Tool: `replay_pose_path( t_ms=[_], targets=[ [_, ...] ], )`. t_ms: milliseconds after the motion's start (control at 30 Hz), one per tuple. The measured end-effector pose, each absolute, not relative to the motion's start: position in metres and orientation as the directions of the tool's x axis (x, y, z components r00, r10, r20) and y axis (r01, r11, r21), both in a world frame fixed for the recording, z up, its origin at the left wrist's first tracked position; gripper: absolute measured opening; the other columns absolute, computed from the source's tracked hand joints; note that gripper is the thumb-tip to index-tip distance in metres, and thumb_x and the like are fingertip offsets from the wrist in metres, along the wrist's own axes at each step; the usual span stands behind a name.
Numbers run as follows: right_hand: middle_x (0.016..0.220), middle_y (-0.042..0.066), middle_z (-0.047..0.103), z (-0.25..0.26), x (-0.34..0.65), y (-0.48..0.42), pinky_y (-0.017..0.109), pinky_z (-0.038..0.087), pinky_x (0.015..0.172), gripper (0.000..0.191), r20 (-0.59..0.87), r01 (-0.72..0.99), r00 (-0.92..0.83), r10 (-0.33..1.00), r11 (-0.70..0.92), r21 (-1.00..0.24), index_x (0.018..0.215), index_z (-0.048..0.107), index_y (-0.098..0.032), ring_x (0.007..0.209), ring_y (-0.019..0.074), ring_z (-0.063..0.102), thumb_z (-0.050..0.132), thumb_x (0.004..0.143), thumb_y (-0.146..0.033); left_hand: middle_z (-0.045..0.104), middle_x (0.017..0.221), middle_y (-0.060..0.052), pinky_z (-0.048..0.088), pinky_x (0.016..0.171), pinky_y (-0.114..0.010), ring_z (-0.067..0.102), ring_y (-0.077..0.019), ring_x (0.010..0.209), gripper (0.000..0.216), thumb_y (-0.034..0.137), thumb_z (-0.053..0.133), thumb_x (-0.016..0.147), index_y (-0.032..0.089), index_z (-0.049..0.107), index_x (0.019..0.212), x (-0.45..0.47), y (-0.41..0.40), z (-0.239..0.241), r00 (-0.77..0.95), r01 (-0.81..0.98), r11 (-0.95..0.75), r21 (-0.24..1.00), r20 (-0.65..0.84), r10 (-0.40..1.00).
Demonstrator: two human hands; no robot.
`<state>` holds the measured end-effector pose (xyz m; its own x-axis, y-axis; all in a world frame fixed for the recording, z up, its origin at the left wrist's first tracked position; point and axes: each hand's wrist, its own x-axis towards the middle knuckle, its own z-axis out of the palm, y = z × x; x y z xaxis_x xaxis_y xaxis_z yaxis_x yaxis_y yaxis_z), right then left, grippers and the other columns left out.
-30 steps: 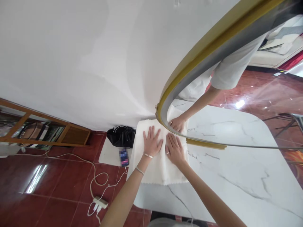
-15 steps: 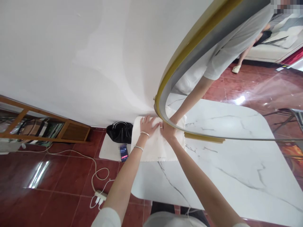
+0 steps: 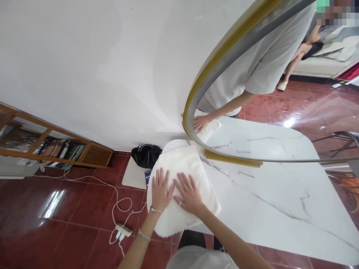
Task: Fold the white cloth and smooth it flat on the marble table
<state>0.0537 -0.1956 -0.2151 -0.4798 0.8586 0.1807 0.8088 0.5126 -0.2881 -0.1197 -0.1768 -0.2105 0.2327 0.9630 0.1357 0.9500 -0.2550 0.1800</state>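
A folded white towel (image 3: pixel 179 164) lies on the left corner of a white marble table (image 3: pixel 269 194), its near edge hanging over the table's side. My left hand (image 3: pixel 160 191) lies flat on the towel with fingers spread. My right hand (image 3: pixel 188 193) rests flat beside it, fingers apart, a ring on one finger. Both palms press the cloth down. Bracelets circle my left wrist.
A large round mirror with a gold rim (image 3: pixel 213 59) leans on the white wall and reflects me and the towel. On the red tiled floor sit a black bag (image 3: pixel 146 155), a phone (image 3: pixel 147 175), a white power strip (image 3: pixel 122 231) with cable, and a low wooden shelf (image 3: pixel 53 147).
Both hands drew back from the towel's far edge near the mirror to its near part, now lying flat. The towel has come toward me and overhangs the table edge.
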Motion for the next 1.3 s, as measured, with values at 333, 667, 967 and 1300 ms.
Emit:
replay_pose_path(
  t_ms=[333,667,967,1300],
  targets=[
    [0.156,0.008,0.024,-0.222,0.109,-0.262,0.051,0.012,0.115,0.064,0.174,0.938,-0.230,0.958,0.265,-0.224,0.152,0.020,-0.024,0.144,0.0276,0.019,0.042,0.094,-0.041,0.019,0.158,-0.012,0.021,0.115,-0.056,0.015,-0.0307,0.146,0.063,0.039,0.042,0.094,0.024,0.022,0.151,-0.049,-0.201,-0.218,0.427,0.875,-0.445,0.190,0.128,0.895],
    [0.158,0.010,0.017,-0.229,0.091,-0.205,0.063,0.002,0.112,0.058,0.145,0.971,-0.074,0.987,0.104,-0.214,0.150,0.026,-0.021,0.146,0.0318,0.008,0.035,0.096,-0.041,0.026,0.156,-0.010,0.022,0.115,-0.051,0.021,-0.0276,0.145,0.054,0.041,0.045,0.094,0.026,0.037,0.145,-0.047,-0.125,-0.215,0.473,0.847,-0.487,0.211,0.118,0.873],
    [0.159,0.011,0.001,-0.225,0.035,-0.223,0.066,-0.007,0.110,0.078,0.106,0.797,-0.469,0.877,0.472,-0.377,0.153,0.011,-0.019,0.145,0.0343,-0.004,0.034,0.091,-0.060,0.028,0.154,-0.015,0.028,0.111,-0.053,0.022,-0.0313,0.144,0.051,0.036,0.039,0.096,0.018,0.040,0.144,-0.135,-0.199,-0.225,0.204,0.959,-0.240,0.153,0.217,0.954],
    [0.158,0.009,0.012,-0.226,0.117,-0.272,0.063,-0.004,0.113,0.080,0.127,0.795,-0.502,0.855,0.515,-0.320,0.153,0.011,-0.023,0.145,0.0342,0.009,0.041,0.089,-0.061,0.022,0.157,-0.013,0.022,0.114,-0.056,0.020,-0.0317,0.145,0.057,0.029,0.042,0.094,0.022,0.029,0.148,-0.052,-0.254,-0.238,0.156,0.954,-0.228,0.198,0.321,0.934]
  ],
)
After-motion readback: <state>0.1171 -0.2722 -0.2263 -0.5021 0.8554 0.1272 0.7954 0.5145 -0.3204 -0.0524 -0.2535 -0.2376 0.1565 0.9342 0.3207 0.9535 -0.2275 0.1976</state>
